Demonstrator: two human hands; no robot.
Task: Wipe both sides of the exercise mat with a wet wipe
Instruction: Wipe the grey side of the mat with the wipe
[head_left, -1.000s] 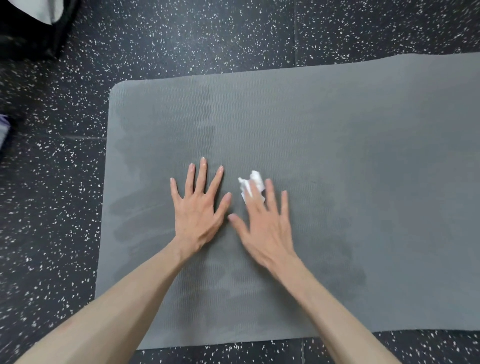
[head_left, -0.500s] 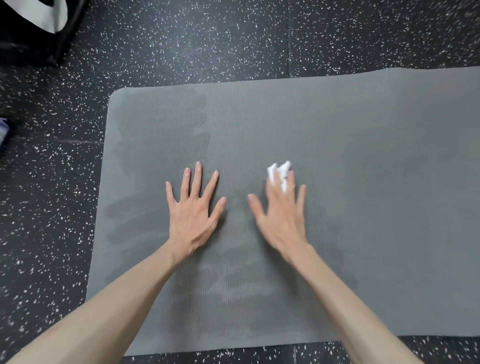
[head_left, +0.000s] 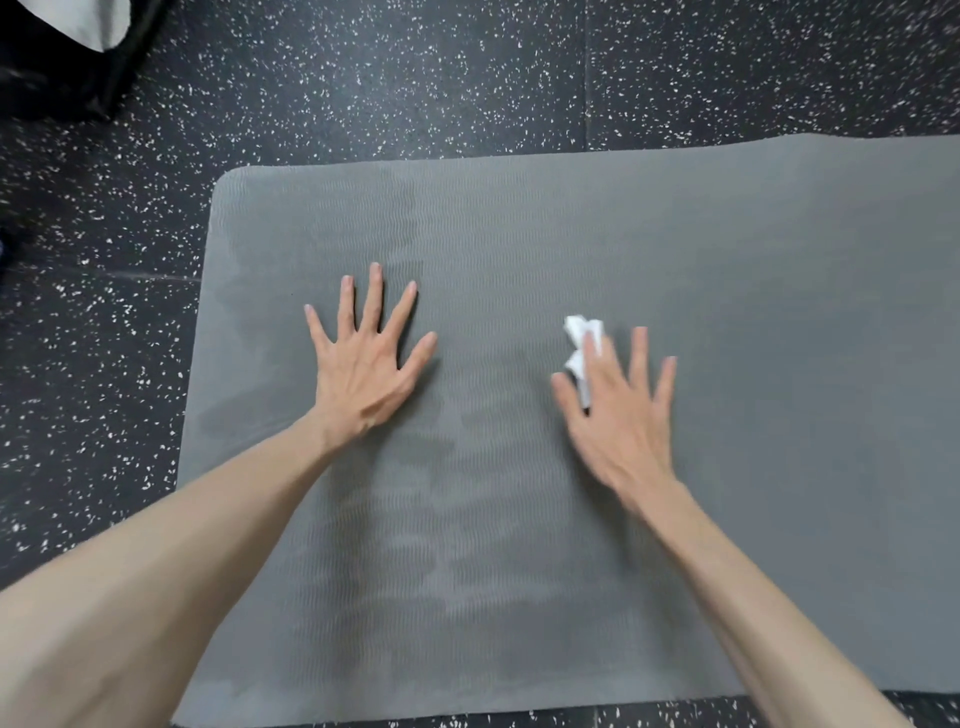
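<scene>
— What can't we make out?
— Our right hand is motion-blurred and covers most of the wet wipe.
— And the exercise mat?
— The right edge cuts it off.

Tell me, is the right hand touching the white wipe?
Touching: the head view shows the right hand pressing its straight fingers on the wipe against the mat.

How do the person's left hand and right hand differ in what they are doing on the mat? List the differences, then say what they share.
The left hand lies bare on the mat; the right hand presses a white wipe under its fingers.
The left hand looks sharp; the right hand is blurred.
The left hand sits nearer the mat's rounded corner; the right hand sits further along it.
Both are spread flat, palm down.
</scene>
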